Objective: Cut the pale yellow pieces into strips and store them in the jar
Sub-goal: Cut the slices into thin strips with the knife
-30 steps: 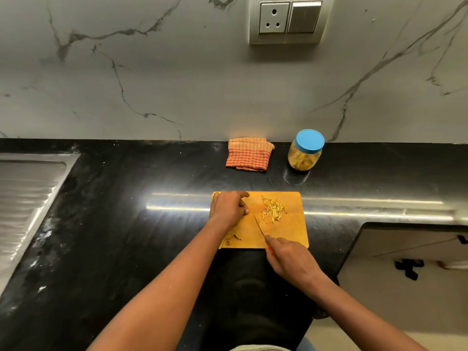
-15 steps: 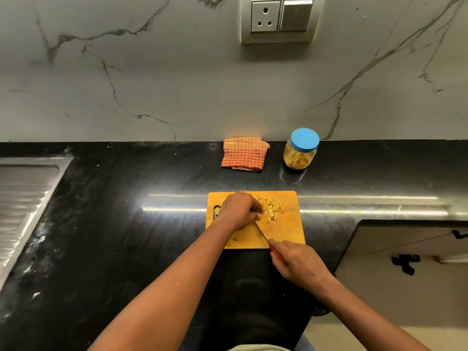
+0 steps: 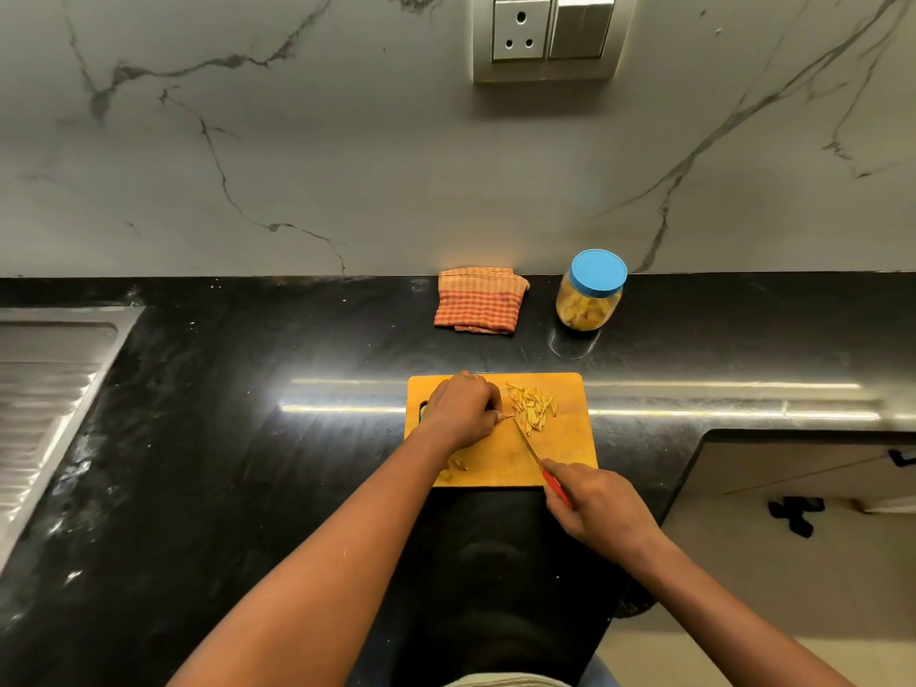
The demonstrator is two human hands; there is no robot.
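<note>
An orange cutting board (image 3: pixel 560 453) lies on the black counter. A heap of pale yellow strips (image 3: pixel 533 408) sits on its far right part. My left hand (image 3: pixel 461 409) is curled over a small pale yellow piece (image 3: pixel 506 417) just left of the heap, pinching it against the board. My right hand (image 3: pixel 597 508) grips the red handle of a knife (image 3: pixel 529 443), whose blade tip reaches the piece at my left fingertips. A few uncut pieces (image 3: pixel 453 466) lie near the board's front left, partly hidden by my forearm. The jar (image 3: pixel 591 292), blue lid on, stands behind the board.
A folded orange checked cloth (image 3: pixel 478 301) lies at the back by the wall, left of the jar. A steel sink drainboard (image 3: pixel 47 389) fills the far left. The counter edge drops off at the right front, above a pale cabinet (image 3: pixel 803 468).
My left hand moved right along the board to the strip heap and now pins a piece there. The knife blade stays angled toward it.
</note>
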